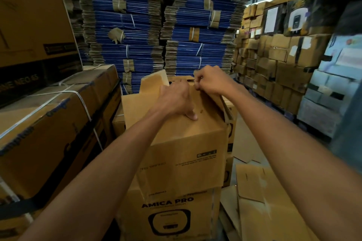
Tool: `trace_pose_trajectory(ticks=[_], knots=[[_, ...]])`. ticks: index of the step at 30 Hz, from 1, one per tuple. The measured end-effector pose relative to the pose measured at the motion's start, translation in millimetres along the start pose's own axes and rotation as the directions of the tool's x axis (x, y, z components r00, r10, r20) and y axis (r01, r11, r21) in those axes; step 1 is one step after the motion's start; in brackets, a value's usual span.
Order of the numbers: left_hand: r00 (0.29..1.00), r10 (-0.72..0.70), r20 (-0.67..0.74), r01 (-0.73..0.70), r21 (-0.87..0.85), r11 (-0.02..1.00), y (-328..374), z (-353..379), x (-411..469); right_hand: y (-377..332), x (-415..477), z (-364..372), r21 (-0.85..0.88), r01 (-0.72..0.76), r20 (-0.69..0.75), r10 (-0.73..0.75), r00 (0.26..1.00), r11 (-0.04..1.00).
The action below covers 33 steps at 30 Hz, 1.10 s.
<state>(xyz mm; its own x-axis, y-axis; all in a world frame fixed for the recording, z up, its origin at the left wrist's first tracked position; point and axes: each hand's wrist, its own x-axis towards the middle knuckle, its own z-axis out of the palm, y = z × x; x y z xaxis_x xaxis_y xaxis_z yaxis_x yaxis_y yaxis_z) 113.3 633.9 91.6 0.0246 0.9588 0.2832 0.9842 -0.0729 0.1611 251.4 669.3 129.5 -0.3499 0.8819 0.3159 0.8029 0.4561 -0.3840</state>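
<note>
The carton (186,143) sits directly on top of the AMICA PRO box (168,211), with its top flaps partly closed. Expect it to be light and probably empty. The corrugated board is stiff across a panel but folds readily at the scored creases and will crush at the corners. Take hold at the flap edges, not the walls.

Your left hand (174,101) lies spread on the top flap (203,115), thumb pressed down, holding the panel flat. Your right hand (210,80) is above the far right corner of the carton, fingers curled tight and pinching the edge of the right flap (220,101). The rear flap (154,82) stands upright.
</note>
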Motion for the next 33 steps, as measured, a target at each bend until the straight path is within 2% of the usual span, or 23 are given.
trace_pose_trajectory(ticks=[3, 6, 7, 9, 10, 11, 14, 16, 18, 20, 22, 23, 24, 26, 28, 30, 33], knots=[[0.992, 0.066, -0.112, -0.065, 0.016, 0.998, -0.7, -4.9, -26.0, 4.7, 1.9, -14.5, 0.245, -0.112, 0.161, 0.073, 0.984, 0.963], [0.971, 0.12, -0.205, -0.116, 0.03, 0.993, 4.1, -8.7, -43.0, 11.3, 5.3, -28.1, 0.313, -0.197, 0.254, 0.118, 0.96, 0.929], [0.948, 0.171, -0.269, -0.162, 0.052, 0.985, 9.1, -9.5, -48.5, 13.5, 7.0, -30.6, 0.314, -0.22, 0.273, 0.134, 0.953, 0.924], [0.853, 0.306, -0.422, -0.252, 0.181, 0.951, 23.6, -9.7, -60.2, 16.9, 5.8, -26.4, 0.231, -0.263, 0.356, 0.17, 0.919, 0.937], [0.814, 0.348, -0.465, -0.26, 0.243, 0.934, 30.8, -9.3, -66.3, 17.6, 2.4, -22.8, 0.147, -0.283, 0.424, 0.198, 0.884, 0.948], [0.804, 0.36, -0.473, -0.248, 0.284, 0.926, 36.0, -9.3, -72.8, 22.1, 0.0, -15.6, 0.085, -0.31, 0.472, 0.235, 0.85, 0.947], [0.863, 0.311, -0.398, -0.201, 0.295, 0.934, 37.2, -11.8, -90.2, 47.9, -0.8, 4.6, 0.078, -0.355, 0.461, 0.282, 0.841, 0.932], [0.895, 0.32, -0.31, -0.234, 0.284, 0.93, 31.7, -18.1, -102.8, 66.5, -2.1, 17.3, 0.02, -0.291, 0.448, 0.252, 0.858, 0.956], [0.918, 0.351, -0.183, -0.306, 0.234, 0.923, 28.0, -26.4, -116.1, 71.8, -2.5, 31.0, 0.035, -0.166, 0.505, 0.126, 0.854, 0.985], [0.933, 0.358, 0.034, -0.36, 0.097, 0.928, 23.0, -32.3, -128.8, 49.4, -17.9, 31.1, -0.003, 0.019, 0.642, -0.013, 0.767, 1.0], [0.891, 0.36, 0.277, -0.362, -0.043, 0.931, 11.5, -33.0, -134.1, 35.7, -29.5, 29.4, -0.002, 0.073, 0.684, -0.052, 0.728, 0.997], [0.867, 0.363, 0.341, -0.37, -0.047, 0.928, 3.3, -29.0, -133.1, 31.2, -34.5, 29.3, -0.021, 0.097, 0.687, -0.056, 0.724, 0.995], [0.858, 0.369, 0.357, -0.391, -0.011, 0.92, -6.3, -22.8, -129.5, 32.0, -40.1, 33.8, -0.056, 0.109, 0.682, -0.042, 0.73, 0.992], [0.88, 0.38, 0.285, -0.413, 0.063, 0.909, -28.5, -5.1, -115.3, 32.5, -53.3, 45.8, -0.164, 0.131, 0.647, 0.007, 0.763, 0.978], [0.903, 0.368, 0.221, -0.386, 0.041, 0.922, -47.7, 13.2, -100.9, 30.9, -67.6, 64.8, -0.265, 0.152, 0.585, 0.034, 0.81, 0.952], [0.894, 0.354, 0.274, -0.372, 0.016, 0.928, -59.2, 25.7, -88.8, 26.6, -79.5, 80.1, -0.338, 0.18, 0.491, 0.01, 0.871, 0.924], [0.871, 0.355, 0.339, -0.42, 0.139, 0.897, -58.6, 30.4, -78.2, 28.8, -85.4, 90.3, -0.345, 0.185, 0.379, -0.044, 0.924, 0.92]])
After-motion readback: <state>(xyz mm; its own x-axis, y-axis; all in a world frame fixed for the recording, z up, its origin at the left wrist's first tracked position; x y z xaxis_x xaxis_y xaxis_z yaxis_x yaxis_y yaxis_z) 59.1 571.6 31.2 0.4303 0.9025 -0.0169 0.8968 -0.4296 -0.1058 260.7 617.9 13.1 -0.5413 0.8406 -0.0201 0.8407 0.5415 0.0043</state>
